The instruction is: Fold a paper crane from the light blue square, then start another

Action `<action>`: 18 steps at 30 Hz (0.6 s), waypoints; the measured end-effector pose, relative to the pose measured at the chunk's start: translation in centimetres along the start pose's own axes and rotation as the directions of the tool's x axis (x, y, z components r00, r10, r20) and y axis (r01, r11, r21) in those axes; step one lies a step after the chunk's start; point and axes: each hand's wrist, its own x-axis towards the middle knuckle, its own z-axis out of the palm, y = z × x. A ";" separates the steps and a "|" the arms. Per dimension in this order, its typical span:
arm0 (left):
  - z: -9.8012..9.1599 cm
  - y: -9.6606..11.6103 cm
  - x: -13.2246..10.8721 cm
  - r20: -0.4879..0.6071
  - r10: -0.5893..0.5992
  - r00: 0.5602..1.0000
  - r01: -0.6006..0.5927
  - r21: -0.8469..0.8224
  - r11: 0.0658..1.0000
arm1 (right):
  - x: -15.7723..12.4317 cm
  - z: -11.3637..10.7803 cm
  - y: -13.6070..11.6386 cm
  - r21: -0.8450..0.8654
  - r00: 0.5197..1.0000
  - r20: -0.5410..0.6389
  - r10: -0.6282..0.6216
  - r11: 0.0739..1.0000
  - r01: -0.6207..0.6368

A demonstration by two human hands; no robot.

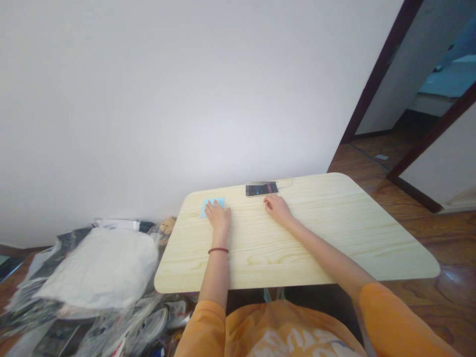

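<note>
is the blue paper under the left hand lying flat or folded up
Lying flat: the light blue paper sits level on the pale wooden tabletop, no edge lifting, with the left hand covering its lower right corner.

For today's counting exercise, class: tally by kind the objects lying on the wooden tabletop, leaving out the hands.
Smartphones: 1
Light-blue paper notes: 1
White cables: 1
Total: 3

A pale blue square of paper (209,207) lies flat near the far edge of the table (334,243), left of centre (its lower right part is hidden). Right of it, a dark smartphone (262,189) lies screen-up at that edge, trailing a thin white cable (285,183).
</note>
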 end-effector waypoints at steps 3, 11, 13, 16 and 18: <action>-0.1 -0.7 0.1 0.036 -0.057 0.998 0.056 0.016 0.998 | 0.5 0.2 -0.9 0.002 0.999 0.026 -0.037 0.999 0.037; -2.2 -1.1 0.2 0.177 -0.057 0.983 0.016 0.224 0.975 | 2.7 1.9 -3.7 -0.014 0.988 0.112 -0.108 0.994 0.110; -2.8 -1.1 0.4 0.217 -0.072 0.973 0.012 0.266 0.964 | 3.0 2.6 -4.2 0.000 0.985 0.121 -0.119 0.993 0.120; -3.4 -1.3 0.9 0.264 -0.111 0.958 0.039 0.261 0.965 | 3.0 3.7 -4.5 0.049 0.986 0.106 -0.128 0.991 0.124; -3.6 -1.6 1.3 0.265 -0.109 0.958 0.050 0.220 0.974 | 2.8 4.2 -4.5 0.063 0.987 0.073 -0.143 0.988 0.138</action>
